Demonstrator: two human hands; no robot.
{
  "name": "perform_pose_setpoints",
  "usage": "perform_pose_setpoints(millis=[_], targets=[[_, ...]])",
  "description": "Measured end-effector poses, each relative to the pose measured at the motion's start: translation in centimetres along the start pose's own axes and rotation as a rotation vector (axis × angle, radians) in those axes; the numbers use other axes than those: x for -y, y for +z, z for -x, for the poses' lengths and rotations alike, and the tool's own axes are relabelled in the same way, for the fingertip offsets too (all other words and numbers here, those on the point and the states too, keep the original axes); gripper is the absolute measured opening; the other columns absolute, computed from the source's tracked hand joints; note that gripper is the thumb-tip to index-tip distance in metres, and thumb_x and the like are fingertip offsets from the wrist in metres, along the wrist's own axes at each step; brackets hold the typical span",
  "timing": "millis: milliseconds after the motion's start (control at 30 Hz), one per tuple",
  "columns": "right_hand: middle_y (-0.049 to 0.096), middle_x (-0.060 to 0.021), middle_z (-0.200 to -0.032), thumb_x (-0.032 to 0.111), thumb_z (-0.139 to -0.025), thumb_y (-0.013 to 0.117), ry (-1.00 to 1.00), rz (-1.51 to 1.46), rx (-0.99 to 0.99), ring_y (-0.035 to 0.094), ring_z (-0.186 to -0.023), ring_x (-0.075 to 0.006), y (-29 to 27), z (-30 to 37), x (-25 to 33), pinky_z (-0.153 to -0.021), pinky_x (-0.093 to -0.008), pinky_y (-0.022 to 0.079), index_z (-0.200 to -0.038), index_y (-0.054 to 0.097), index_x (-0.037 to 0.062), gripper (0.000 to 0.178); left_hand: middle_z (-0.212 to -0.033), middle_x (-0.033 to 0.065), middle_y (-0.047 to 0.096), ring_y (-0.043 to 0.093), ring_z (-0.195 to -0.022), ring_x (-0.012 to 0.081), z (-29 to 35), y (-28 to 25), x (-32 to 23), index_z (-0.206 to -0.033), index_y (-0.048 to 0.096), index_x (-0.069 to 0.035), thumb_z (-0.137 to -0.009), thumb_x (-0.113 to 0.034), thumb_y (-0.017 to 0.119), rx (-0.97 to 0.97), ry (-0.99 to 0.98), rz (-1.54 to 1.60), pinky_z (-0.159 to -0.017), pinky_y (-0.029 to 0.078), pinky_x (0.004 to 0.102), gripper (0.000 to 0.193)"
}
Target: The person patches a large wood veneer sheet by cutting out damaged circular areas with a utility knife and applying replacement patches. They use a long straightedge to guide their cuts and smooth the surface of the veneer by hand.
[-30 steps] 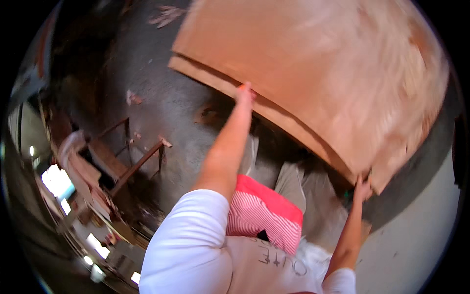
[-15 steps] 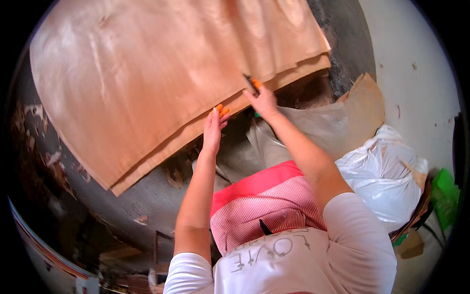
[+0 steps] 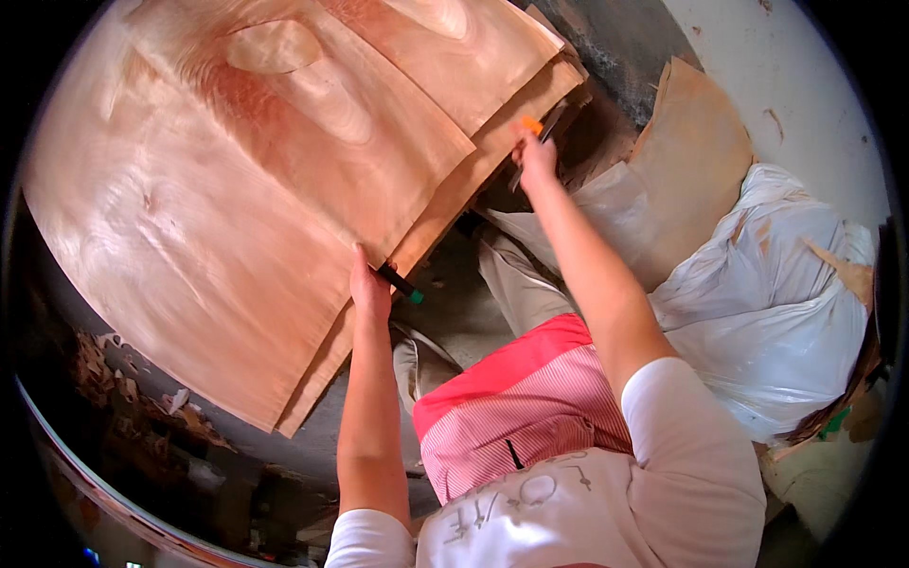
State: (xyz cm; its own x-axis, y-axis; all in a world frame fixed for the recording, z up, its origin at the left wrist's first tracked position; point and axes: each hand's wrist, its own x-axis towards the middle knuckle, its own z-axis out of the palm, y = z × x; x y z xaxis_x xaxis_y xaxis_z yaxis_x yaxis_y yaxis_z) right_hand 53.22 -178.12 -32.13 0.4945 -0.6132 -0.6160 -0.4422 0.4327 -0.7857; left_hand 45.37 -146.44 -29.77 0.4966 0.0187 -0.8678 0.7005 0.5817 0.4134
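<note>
A stack of large, thin, reddish-brown wood veneer sheets [image 3: 246,189] fills the upper left of the view. My left hand [image 3: 371,284] grips the near edge of the top sheet, with a dark marker with a green tip [image 3: 401,284] held against it. My right hand [image 3: 536,156] reaches to the far right corner of the stack and holds a cutter with an orange end [image 3: 538,133] at the edge. Both forearms stretch forward from my white sleeves.
A white plastic sack [image 3: 776,303] lies at the right, with a brown veneer offcut [image 3: 696,151] leaning behind it. Wood scraps [image 3: 123,379] litter the dark floor at lower left. A pale wall [image 3: 805,85] rises at upper right.
The view has swung so the veneer stack now lies up and left. My hands have spread apart along the near edge, the left sliding nearer, the right reaching to the far corner.
</note>
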Motion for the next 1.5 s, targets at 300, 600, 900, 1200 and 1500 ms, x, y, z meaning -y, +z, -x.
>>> perform_pose_setpoints(millis=[300, 600, 900, 1200, 1500], targets=[[0.051, -0.0043, -0.104, 0.015, -0.086, 0.055, 0.038, -0.107, -0.048, 0.050, -0.094, -0.0154, 3.0, -9.5, 2.0, -0.080, -0.0302, 0.044, -0.109, 0.048, 0.0073, 0.025, -0.095, 0.0082, 0.048, 0.047, -0.071, 0.0203, 0.3, 2.7, 0.4, -0.106, 0.042, -0.003, -0.085, -0.040, 0.054, -0.127, -0.027, 0.056, -0.061, 0.042, 0.0319, 0.045], [0.047, 0.0021, -0.065, 0.022, -0.086, 0.053, -0.236, 0.378, 0.088, 0.044, -0.059, -0.0089, 5.4, -7.1, 3.2, -0.054, -0.0256, 0.036, -0.079, 0.052, 0.0053, 0.019, -0.086, 0.0043, 0.053, 0.048, -0.065, 0.0163, 2.7, 3.4, -1.1, -0.104, 0.047, -0.007, -0.086, -0.043, 0.050, -0.168, 0.043, 0.056, -0.056, 0.040, 0.0292, 0.041], [0.048, -0.0058, -0.065, 0.018, -0.090, 0.046, -0.879, 0.235, 0.375, 0.048, -0.059, -0.0205, 7.3, 6.0, 16.6, -0.060, -0.0307, 0.041, -0.098, 0.056, 0.0027, 0.020, -0.071, 0.0008, 0.046, 0.034, -0.049, 0.0104, 19.1, 7.3, -12.7, -0.101, 0.049, -0.010, -0.086, -0.052, 0.040, -0.063, -0.057, 0.070, -0.045, 0.031, 0.0228, 0.046], [0.051, 0.0031, -0.070, 0.027, -0.088, 0.053, -0.694, 0.272, 0.464, 0.046, -0.067, -0.0054, 4.4, 10.1, 23.9, -0.063, -0.0189, 0.036, -0.085, 0.056, 0.0012, 0.026, -0.056, -0.0044, 0.038, 0.033, -0.048, 0.0088, 29.0, 8.5, -20.7, -0.070, 0.048, -0.012, -0.088, -0.049, 0.039, -0.093, -0.036, 0.108, -0.045, 0.029, 0.0215, 0.043], [0.050, 0.0023, -0.069, 0.026, -0.090, 0.050, -0.621, 0.323, 0.431, 0.045, -0.067, -0.0069, 3.0, 8.6, 23.7, -0.063, -0.0211, 0.037, -0.094, 0.055, 0.0013, 0.026, -0.068, 0.0003, 0.048, 0.034, -0.050, 0.0100, 29.8, 8.7, -21.4, -0.090, 0.056, -0.008, -0.089, -0.046, 0.040, -0.061, -0.028, 0.158, -0.047, 0.030, 0.0224, 0.041]])
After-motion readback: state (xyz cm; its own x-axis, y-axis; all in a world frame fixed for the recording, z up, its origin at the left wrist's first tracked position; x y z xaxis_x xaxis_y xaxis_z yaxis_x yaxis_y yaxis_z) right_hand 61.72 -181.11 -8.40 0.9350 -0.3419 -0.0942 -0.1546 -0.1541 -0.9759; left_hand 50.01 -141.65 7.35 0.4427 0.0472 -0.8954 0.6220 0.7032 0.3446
